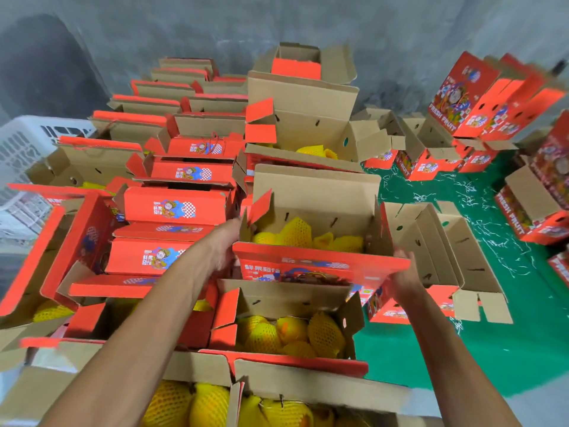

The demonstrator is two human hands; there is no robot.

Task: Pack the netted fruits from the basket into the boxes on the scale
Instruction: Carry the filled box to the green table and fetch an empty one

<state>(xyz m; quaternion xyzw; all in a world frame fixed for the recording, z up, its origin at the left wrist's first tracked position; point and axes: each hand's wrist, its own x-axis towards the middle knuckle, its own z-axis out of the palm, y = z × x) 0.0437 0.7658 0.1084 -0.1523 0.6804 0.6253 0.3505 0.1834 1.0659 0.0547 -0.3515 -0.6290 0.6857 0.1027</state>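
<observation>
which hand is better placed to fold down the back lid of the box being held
Right, probably. The right hand holds the open box at its near right corner with a clear path upward; the left hand is wedged between the box and the neighbouring stack.

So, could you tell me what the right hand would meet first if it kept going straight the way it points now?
The right hand is already on the open fruit box, at its right end. Straight on lies that box's cardboard side; depth is hard to judge.
</observation>
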